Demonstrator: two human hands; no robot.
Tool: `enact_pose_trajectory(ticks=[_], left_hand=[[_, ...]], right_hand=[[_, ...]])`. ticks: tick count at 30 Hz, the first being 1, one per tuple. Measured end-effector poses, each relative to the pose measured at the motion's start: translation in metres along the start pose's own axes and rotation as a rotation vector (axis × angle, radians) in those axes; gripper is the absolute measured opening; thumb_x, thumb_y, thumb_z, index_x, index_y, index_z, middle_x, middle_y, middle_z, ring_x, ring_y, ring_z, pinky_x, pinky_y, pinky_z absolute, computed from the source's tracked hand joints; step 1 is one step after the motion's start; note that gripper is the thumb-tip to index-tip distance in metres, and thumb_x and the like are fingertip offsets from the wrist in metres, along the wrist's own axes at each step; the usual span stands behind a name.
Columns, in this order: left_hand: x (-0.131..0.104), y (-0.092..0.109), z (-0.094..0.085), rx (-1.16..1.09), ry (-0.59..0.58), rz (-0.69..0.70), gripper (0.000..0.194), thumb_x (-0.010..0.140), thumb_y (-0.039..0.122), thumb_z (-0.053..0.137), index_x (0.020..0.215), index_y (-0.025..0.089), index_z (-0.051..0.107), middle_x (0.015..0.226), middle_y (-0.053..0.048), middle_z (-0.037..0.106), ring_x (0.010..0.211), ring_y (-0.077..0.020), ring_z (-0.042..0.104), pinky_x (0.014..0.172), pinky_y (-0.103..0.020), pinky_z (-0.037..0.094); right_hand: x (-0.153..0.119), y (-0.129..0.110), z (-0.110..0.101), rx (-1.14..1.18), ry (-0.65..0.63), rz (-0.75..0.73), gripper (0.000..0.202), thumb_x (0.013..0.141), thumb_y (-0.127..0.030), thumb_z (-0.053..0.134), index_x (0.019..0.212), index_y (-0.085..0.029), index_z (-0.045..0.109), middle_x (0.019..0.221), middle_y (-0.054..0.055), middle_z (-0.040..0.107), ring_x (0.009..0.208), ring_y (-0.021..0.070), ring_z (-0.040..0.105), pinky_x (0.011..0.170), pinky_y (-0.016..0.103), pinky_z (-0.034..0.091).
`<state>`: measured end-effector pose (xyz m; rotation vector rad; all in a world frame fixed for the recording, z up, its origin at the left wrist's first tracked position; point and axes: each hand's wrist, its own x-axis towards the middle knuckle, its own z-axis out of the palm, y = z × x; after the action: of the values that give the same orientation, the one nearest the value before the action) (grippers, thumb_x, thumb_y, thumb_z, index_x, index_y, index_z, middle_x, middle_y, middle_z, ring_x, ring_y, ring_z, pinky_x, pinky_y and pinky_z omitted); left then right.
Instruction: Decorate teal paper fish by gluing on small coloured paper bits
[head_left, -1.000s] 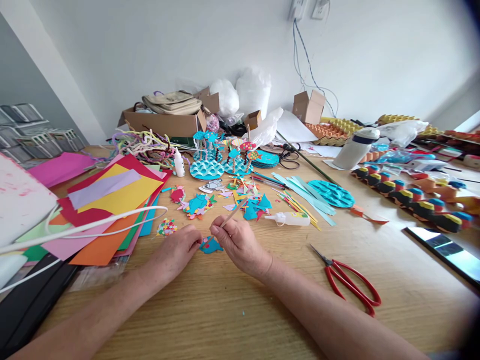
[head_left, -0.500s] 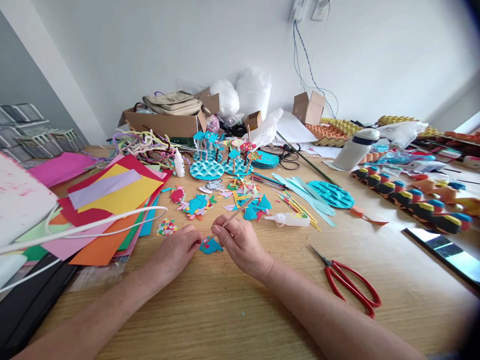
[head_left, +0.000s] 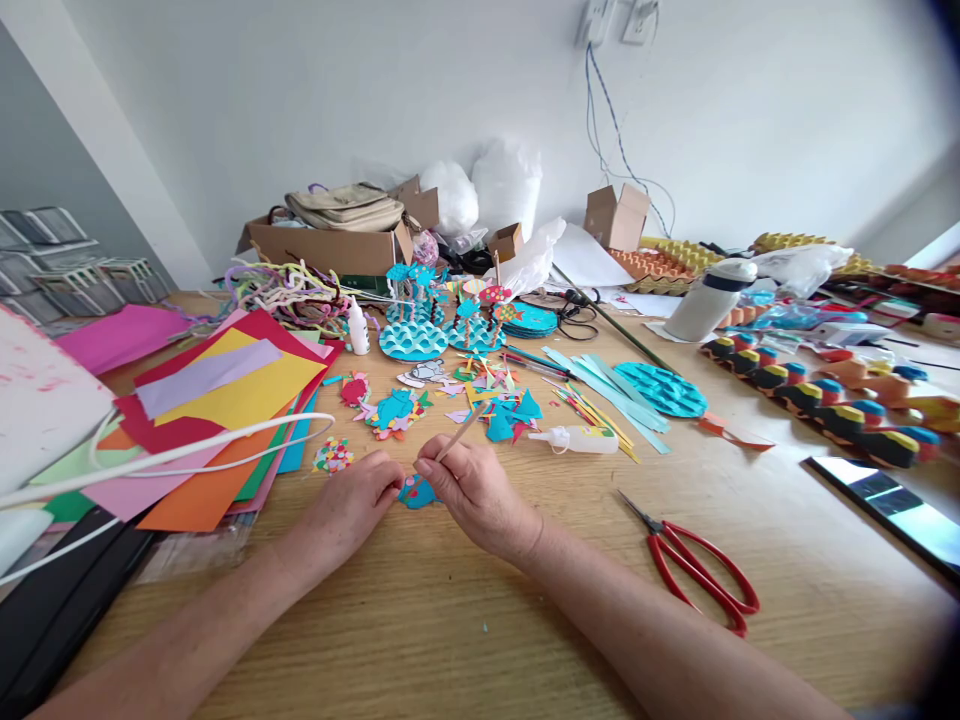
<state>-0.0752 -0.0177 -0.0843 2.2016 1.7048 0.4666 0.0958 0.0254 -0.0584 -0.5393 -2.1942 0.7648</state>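
A blue paper fish (head_left: pixel 417 492) with red dots lies between my hands, its right end covered by my right hand. My left hand (head_left: pixel 364 490) is closed, its thumb and fingertips pinching the left edge of the fish. Between the thumb and fingers of my right hand (head_left: pixel 480 495) is a thin wooden stick (head_left: pixel 463 428), slanting up and to the right. The stick's lower end is hidden behind the hand, over the fish. Close by on the left lies a small pile of coloured paper dots (head_left: pixel 333 456).
Beyond my hands are cut paper fish (head_left: pixel 396 410), a glue bottle (head_left: pixel 581 439), paper strips (head_left: pixel 611 395) and blue wavy stands (head_left: pixel 412 340). Red-handled scissors (head_left: pixel 705 570) lie to the right. Coloured paper sheets (head_left: pixel 225 390) and a white cable (head_left: pixel 225 437) are on the left.
My right hand with the stick has shifted slightly left and covers more of the fish's tail end. My left hand has hardly moved.
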Motion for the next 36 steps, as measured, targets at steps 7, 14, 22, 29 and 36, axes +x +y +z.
enact_pose_trajectory(ticks=[7,14,22,29,36], left_hand=[[0.0001,0.0009,-0.0003,-0.011,0.001,-0.020,0.015,0.079,0.013,0.041,0.073,0.019,0.054,0.078,-0.002,0.055,0.073,-0.0168,0.052,0.065,-0.028,0.039],[-0.0004,-0.0022,0.0024,-0.005,0.028,0.008,0.015,0.080,0.013,0.040,0.074,0.018,0.053,0.078,-0.002,0.055,0.073,-0.0171,0.053,0.064,-0.027,0.039],[-0.0015,0.0006,0.0006,-0.039,0.029,0.008,0.015,0.080,0.016,0.040,0.072,0.019,0.052,0.076,-0.002,0.055,0.071,-0.0169,0.051,0.062,-0.027,0.038],[-0.0014,0.0002,0.0001,-0.040,0.030,0.004,0.015,0.079,0.015,0.039,0.072,0.019,0.052,0.077,-0.002,0.055,0.071,-0.0172,0.052,0.062,-0.027,0.038],[-0.0016,0.0044,-0.0008,-0.011,0.042,-0.012,0.015,0.078,0.015,0.040,0.072,0.019,0.053,0.076,-0.002,0.056,0.072,-0.0178,0.053,0.064,-0.028,0.040]], right_hand=[[0.0000,0.0019,0.0010,0.000,-0.016,0.014,0.019,0.087,-0.023,0.037,0.072,-0.019,0.049,0.066,0.000,0.052,0.060,0.0095,0.047,0.057,0.019,0.037],[-0.0005,0.0015,0.0018,0.010,-0.016,0.022,0.020,0.087,-0.024,0.038,0.071,-0.019,0.048,0.065,-0.001,0.051,0.058,0.0091,0.046,0.056,0.019,0.036],[0.0030,0.0004,-0.0068,-0.004,0.059,0.028,0.020,0.087,-0.023,0.038,0.069,-0.019,0.045,0.062,-0.002,0.046,0.055,0.0088,0.044,0.053,0.019,0.034],[0.0008,0.0007,-0.0058,-0.020,0.039,0.021,0.020,0.087,-0.024,0.037,0.070,-0.019,0.046,0.064,-0.002,0.047,0.056,0.0087,0.044,0.054,0.019,0.034],[0.0025,0.0002,-0.0067,0.048,0.074,0.030,0.022,0.087,-0.024,0.036,0.068,-0.019,0.045,0.061,-0.001,0.046,0.056,0.0092,0.044,0.054,0.020,0.035]])
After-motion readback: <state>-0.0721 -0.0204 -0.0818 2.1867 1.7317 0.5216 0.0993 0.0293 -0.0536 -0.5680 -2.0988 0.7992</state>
